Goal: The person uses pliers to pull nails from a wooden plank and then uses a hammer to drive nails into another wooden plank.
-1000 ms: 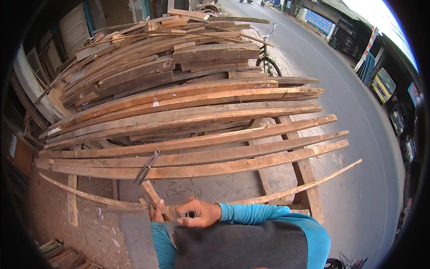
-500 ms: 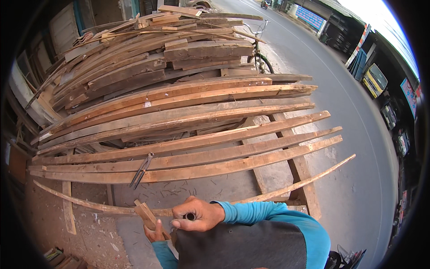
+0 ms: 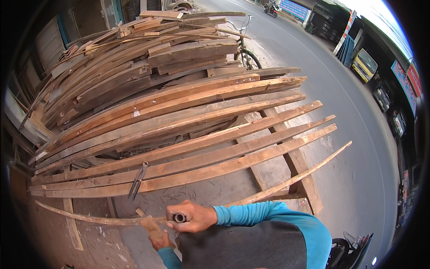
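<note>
My right hand [image 3: 193, 216] is closed around an upright round tube [image 3: 180, 218], whose hollow end faces up. What lies below my fist is hidden. Just left of it, my left hand [image 3: 161, 242] grips a short wooden block [image 3: 152, 228], with the fingers partly behind it. A long thin wooden strip [image 3: 101, 219] runs behind both hands, out to left and right. Beyond it, a pair of pincers [image 3: 138, 179] lies across the long wooden beams [image 3: 192, 178], out of my hands' reach of contact.
Thick crosswise timbers [image 3: 301, 172] support the beams. A tall pile of old planks [image 3: 116, 76] rises behind. A bicycle [image 3: 245, 51] stands by the pile beside the road [image 3: 340, 134]. Several bent nails or splinters litter the ground [image 3: 210, 190]. Part of a motorbike [image 3: 351, 251] shows at lower right.
The whole view has swung a little. The block in my left hand has turned and shows more of its broad face. My right hand keeps its hold on the tube. A motorbike on the road is nearer.
</note>
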The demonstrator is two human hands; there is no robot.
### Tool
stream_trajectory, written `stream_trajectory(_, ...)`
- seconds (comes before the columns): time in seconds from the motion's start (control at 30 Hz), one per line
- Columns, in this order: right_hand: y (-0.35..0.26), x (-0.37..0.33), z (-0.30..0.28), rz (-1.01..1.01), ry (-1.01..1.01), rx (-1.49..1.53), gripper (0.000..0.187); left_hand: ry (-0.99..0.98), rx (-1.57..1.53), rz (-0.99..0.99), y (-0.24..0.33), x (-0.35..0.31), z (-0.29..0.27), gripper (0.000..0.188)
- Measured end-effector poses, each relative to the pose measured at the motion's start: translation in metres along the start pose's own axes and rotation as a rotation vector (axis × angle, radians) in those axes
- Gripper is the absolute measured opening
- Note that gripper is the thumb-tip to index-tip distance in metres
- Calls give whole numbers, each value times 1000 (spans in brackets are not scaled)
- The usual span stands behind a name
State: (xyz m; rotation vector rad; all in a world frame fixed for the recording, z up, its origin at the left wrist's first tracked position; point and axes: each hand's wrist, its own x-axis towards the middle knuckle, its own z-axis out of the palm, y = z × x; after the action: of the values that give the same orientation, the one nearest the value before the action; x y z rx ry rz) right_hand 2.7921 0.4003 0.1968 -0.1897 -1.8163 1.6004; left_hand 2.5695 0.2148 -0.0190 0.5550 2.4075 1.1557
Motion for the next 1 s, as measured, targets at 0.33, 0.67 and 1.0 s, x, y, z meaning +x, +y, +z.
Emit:
stream_trajectory(0.33,6,-17,-2,-44,18,-13,17,-68,-23,93,5,-4,-2,68)
stream_trajectory(0.67,61,-12,93,37,72,-98,13,-138,219,-54,-41,52,-24,73)
stream_trajectory(1.0,-1,2,250,174,-269,-81,31,-137,112,-22,-146,-49,-61,90)
